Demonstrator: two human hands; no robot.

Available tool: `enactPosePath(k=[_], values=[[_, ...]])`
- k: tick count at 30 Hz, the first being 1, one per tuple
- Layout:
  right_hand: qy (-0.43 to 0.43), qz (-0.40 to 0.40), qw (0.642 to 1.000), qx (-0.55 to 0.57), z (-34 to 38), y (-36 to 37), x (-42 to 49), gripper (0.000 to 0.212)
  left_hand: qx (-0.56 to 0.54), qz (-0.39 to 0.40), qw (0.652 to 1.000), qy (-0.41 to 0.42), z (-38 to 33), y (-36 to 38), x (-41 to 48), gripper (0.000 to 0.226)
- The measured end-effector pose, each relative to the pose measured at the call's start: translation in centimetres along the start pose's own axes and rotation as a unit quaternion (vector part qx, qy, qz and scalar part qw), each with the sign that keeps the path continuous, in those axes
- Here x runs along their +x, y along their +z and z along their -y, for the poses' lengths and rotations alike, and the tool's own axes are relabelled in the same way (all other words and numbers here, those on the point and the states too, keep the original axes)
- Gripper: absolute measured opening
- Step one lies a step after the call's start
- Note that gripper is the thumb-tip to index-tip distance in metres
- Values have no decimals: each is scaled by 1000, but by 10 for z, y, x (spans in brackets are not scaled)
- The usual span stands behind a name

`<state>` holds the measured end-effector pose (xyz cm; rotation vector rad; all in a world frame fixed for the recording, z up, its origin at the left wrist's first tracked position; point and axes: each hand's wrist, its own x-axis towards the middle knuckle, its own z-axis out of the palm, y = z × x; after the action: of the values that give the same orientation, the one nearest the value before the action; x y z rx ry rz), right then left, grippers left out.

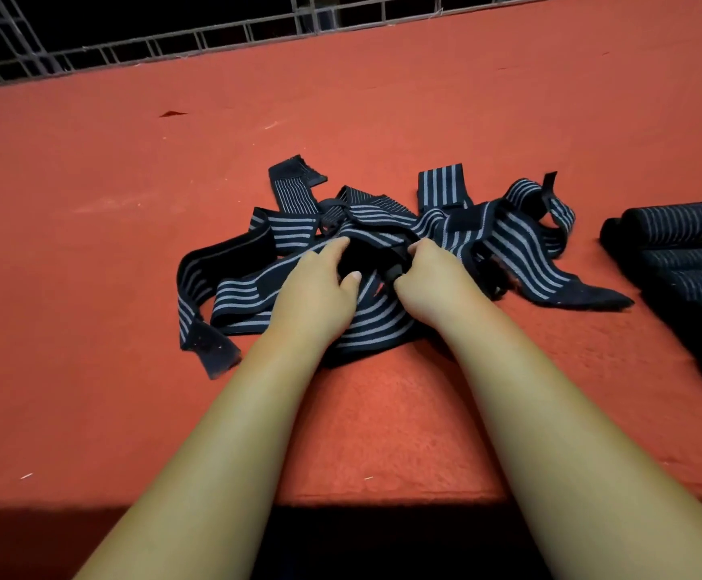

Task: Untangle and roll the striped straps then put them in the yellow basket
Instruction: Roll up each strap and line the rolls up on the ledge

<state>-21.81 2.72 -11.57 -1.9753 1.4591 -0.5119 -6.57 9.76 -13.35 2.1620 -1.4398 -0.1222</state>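
A tangled heap of dark navy straps with pale stripes point(508, 244) lies in the middle of the red cloth-covered table point(132, 203). My left hand point(320, 282) and my right hand point(428, 278) rest side by side on the middle of the heap, each pinching a dark part of a strap between thumb and fingers. Loose strap ends spread out to the left point(211, 349) and right point(596, 299). Several rolled straps point(675, 228) lie in a row at the right edge. No yellow basket is in view.
A metal grille point(215, 35) runs along the table's far edge, with darkness behind it. The table's near edge point(382, 502) drops into shadow under my forearms. Bare red cloth stretches to the left and behind the heap.
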Motion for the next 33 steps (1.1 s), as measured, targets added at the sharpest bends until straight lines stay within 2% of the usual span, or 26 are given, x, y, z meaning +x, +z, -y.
enactPosePath(k=[2, 5, 7, 10, 12, 14, 15, 16, 18, 20, 23, 26, 30, 33], values=[[7, 11, 1000, 1, -1, 2, 7, 52, -22, -15, 999, 26, -7, 2, 4, 63], [22, 13, 999, 33, -2, 3, 16, 76, -87, -14, 996, 20, -16, 6, 13, 74], [33, 9, 998, 61, -5, 5, 22, 83, -118, -1, 993, 27, -21, 6, 19, 88], [35, 13, 996, 77, -10, 9, 28, 88, -94, 8, 993, 66, -25, 4, 28, 105], [25, 12, 998, 50, -12, 12, 32, 93, -56, 14, 996, 63, -26, 4, 36, 94], [26, 1, 998, 50, -12, 15, 34, 92, -13, 6, 999, 35, -24, 4, 48, 48], [31, -8, 998, 59, -12, 16, 35, 88, 2, 4, 1000, 13, -23, 3, 51, 32], [36, -15, 997, 67, -12, 16, 36, 82, 23, 6, 1000, 9, -22, 4, 55, 28], [50, -18, 995, 80, -13, 16, 37, 64, 67, 18, 996, 50, -20, 6, 57, 34], [63, -12, 993, 102, -10, 13, 34, 41, 85, 36, 991, 95, -20, 9, 55, 53], [82, -16, 983, 165, -4, 6, 30, 26, 79, 66, 988, 115, -19, 13, 55, 67], [118, -28, 963, 241, 0, 1, 33, 29, 64, 84, 985, 137, -19, 16, 60, 66], [126, -28, 949, 288, -2, -1, 35, 37, 53, 94, 986, 130, -21, 28, 59, 46], [102, -37, 962, 249, -3, -6, 30, 56, -20, 30, 996, 77, -23, 33, 57, 21]])
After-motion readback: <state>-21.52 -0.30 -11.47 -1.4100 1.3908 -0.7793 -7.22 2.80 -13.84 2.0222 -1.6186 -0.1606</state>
